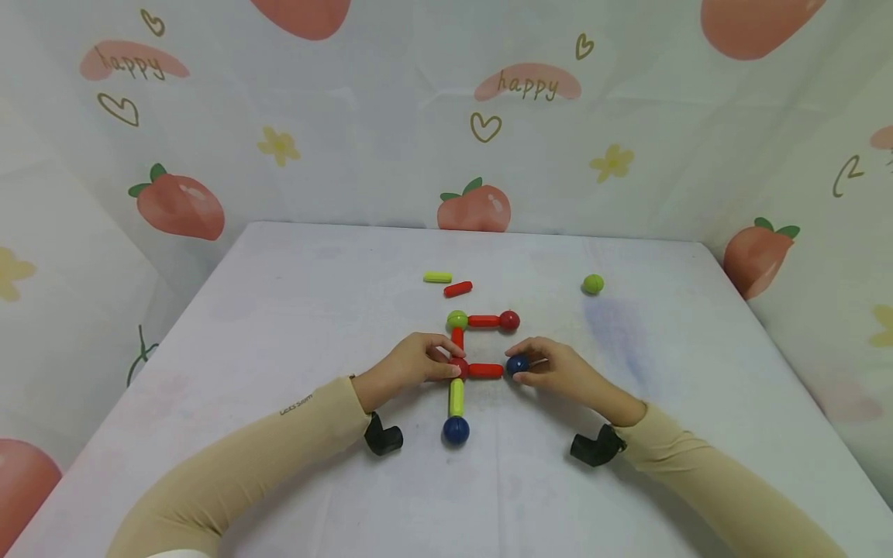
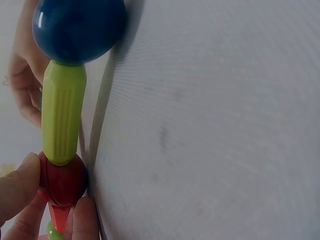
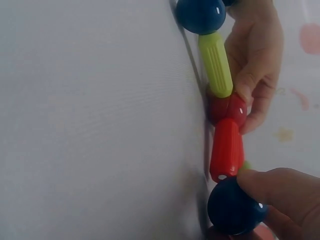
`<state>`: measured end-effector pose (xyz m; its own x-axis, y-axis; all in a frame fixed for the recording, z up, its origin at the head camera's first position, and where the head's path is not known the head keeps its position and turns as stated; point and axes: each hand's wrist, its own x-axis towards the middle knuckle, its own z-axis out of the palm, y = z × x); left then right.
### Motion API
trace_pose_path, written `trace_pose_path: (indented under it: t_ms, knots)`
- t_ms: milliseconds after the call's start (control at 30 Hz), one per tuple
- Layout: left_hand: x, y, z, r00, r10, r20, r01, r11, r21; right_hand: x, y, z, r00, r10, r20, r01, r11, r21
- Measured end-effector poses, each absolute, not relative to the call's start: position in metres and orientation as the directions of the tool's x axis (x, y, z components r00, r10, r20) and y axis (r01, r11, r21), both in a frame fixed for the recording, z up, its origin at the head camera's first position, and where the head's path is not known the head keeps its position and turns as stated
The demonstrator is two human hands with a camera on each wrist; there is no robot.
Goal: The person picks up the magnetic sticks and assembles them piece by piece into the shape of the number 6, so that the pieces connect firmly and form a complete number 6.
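Note:
My left hand (image 1: 416, 361) pinches the red ball (image 2: 64, 180) at the middle junction of a ball-and-rod figure lying flat. Below that ball a yellow-green rod (image 1: 456, 397) leads to a blue ball (image 1: 456, 431). Upward, a red rod (image 1: 457, 338), partly behind my fingers, meets a green ball (image 1: 457, 319), and another red rod (image 1: 484, 321) joins it to a second red ball (image 1: 509, 321). A red rod (image 1: 485, 370) also points right from the junction. Beside its free end, my right hand (image 1: 556, 370) holds another blue ball (image 3: 235, 206) between thumb and fingers; whether they touch, I cannot tell.
Behind the figure lie a loose yellow-green rod (image 1: 437, 277) and a loose red rod (image 1: 458, 289). A loose green ball (image 1: 593, 284) sits farther right. Black wrist mounts (image 1: 384, 435) hang under both sleeves, close to the white tabletop (image 1: 314, 287).

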<state>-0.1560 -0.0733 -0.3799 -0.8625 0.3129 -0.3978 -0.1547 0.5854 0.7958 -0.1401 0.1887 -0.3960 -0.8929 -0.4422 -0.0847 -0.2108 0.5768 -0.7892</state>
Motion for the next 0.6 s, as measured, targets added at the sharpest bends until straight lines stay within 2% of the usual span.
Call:
trace_pose_path:
  t_ms: [600]
  knots:
    - [-0.1568,-0.0739,-0.3805,-0.869,0.299,-0.394,-0.156,0.59,0.792,-0.1398,0.1855,-0.3961,-0.886,-0.454,-0.092,-0.214,0.578,-0.788]
